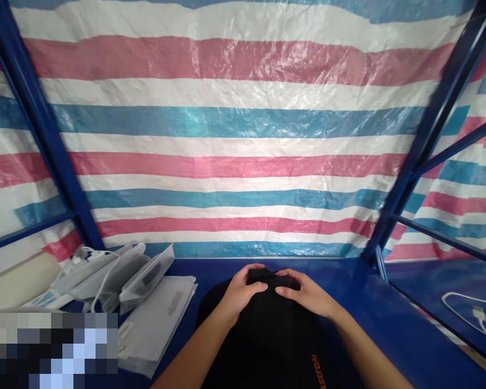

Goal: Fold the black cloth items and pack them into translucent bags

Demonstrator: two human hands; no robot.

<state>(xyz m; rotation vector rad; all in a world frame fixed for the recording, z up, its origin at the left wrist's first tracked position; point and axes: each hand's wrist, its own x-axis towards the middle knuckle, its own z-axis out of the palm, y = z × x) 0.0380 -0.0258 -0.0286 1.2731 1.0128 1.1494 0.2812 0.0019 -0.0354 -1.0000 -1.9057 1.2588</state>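
A piece of black fabric (275, 329) with orange lettering near its lower right lies on the blue surface (348, 286) in front of me. Its far edge is bunched up between my two hands. My left hand (245, 289) grips that edge from the left, thumb on top and fingers behind it. From the right, my right hand (302, 292) pinches the same edge in a like manner. The thumbs point toward each other with a small gap between them. Whether the fabric is a garment or a bag I cannot tell.
Translucent zip pouches (157, 319) and a white cable (105, 275) lie at the left. Another white cable with a USB plug (478, 313) rests at the far right. Blue metal posts (400, 189) frame both sides, and a striped plastic sheet (243, 162) hangs behind.
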